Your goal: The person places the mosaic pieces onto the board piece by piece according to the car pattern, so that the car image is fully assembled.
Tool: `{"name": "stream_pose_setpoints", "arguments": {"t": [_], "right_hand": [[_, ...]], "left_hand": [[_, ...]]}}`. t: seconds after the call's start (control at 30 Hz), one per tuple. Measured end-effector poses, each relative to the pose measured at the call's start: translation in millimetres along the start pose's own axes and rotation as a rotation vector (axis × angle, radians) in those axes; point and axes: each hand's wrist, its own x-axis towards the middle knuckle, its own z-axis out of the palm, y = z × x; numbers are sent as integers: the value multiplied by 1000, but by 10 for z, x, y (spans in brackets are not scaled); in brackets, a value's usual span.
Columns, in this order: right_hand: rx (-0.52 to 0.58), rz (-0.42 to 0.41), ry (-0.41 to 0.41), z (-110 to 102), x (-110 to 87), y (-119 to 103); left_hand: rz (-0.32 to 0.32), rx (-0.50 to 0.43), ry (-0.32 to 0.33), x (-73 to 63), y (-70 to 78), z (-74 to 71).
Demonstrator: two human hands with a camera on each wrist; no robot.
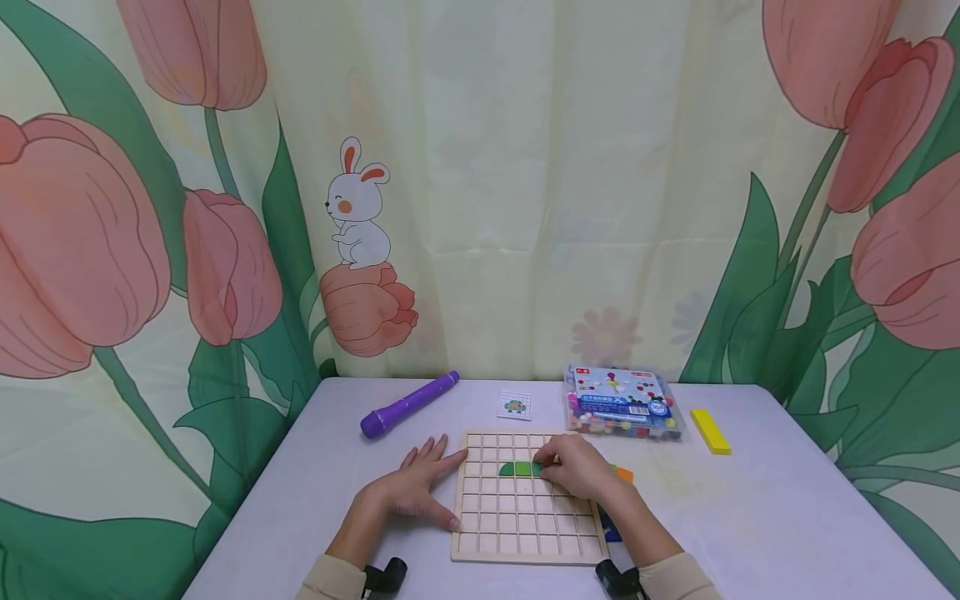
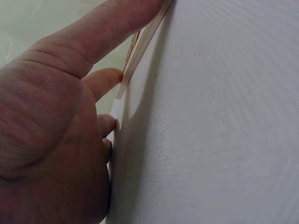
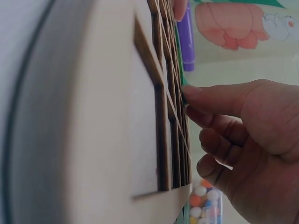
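A square wooden grid board (image 1: 525, 560) lies on the white table. In one of its upper rows sit green pieces (image 1: 516, 469), the leftmost with a rounded end. My right hand (image 1: 579, 467) reaches over the board and pinches a dark green piece (image 1: 536, 470) between thumb and fingertips at the right of that row. The right wrist view shows only a sliver of it under the thumb. With its fingers spread, my left hand (image 1: 411, 489) touches the board's left edge; in the left wrist view its thumb (image 2: 112, 28) rests against the wooden rim.
Orange (image 1: 624, 473) and blue (image 1: 611, 527) pieces peek out by my right forearm. Behind the board are a purple microphone-shaped stick (image 1: 410, 405), a small pattern card (image 1: 515, 406), a clear case of colored beads (image 1: 622, 402) and a yellow bar (image 1: 710, 432).
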Motion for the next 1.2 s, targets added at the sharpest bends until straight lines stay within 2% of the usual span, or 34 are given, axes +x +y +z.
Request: {"name": "stream_pose_setpoints", "arguments": {"t": [0.2, 0.33, 0.57, 0.7, 1.2], "right_hand": [[16, -12, -29, -25, -11, 0], [10, -5, -14, -62, -30, 7], [33, 105, 56, -192, -57, 35], [34, 141, 93, -285, -77, 46], [120, 253, 99, -484, -139, 217]], "left_hand": [[4, 0, 0, -14, 19, -13], [6, -11, -1, -23, 32, -16], [3, -10, -6, -5, -3, 3], [0, -10, -7, -3, -7, -1], [-8, -3, -7, 0, -1, -6]]}}
